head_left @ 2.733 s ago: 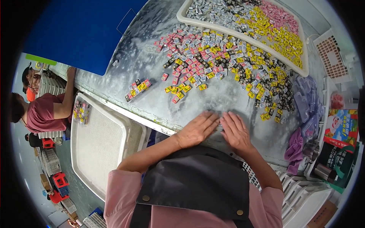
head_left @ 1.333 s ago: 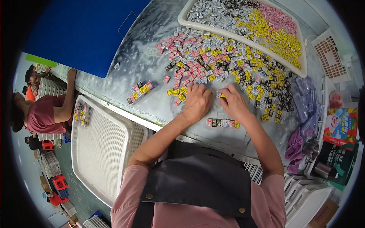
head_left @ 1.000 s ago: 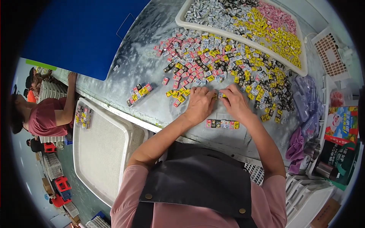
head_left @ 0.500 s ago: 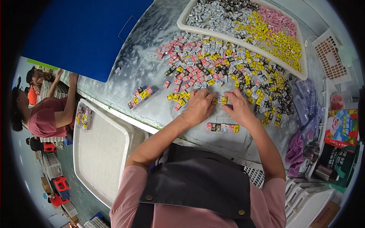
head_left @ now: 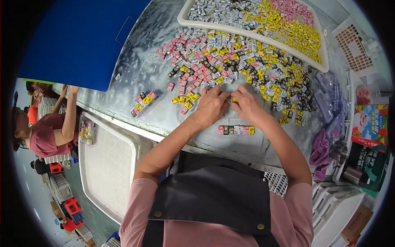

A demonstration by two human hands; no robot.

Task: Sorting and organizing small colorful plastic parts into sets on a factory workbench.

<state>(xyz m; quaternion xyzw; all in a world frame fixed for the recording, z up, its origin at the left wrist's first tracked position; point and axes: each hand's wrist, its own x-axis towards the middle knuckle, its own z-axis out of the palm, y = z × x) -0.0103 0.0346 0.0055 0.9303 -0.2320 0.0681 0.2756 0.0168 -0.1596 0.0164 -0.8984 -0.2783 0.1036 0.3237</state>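
Note:
My left hand and my right hand meet at the near edge of a loose pile of small wrapped pieces in pink, yellow, black and white on a grey worktop. The fingertips of both hands pinch a few pieces between them. Just below my hands lies a short row of pieces lined up side by side. Another short row lies to the left.
A white tray heaped with sorted pieces stands at the back. A blue board is at the far left. A white perforated tray sits lower left. Bags and packages crowd the right. Another person works at the left.
My hands moved from the near edge of the table up to the pile, leaving a lined-up row of pieces behind, and now gather more pieces.

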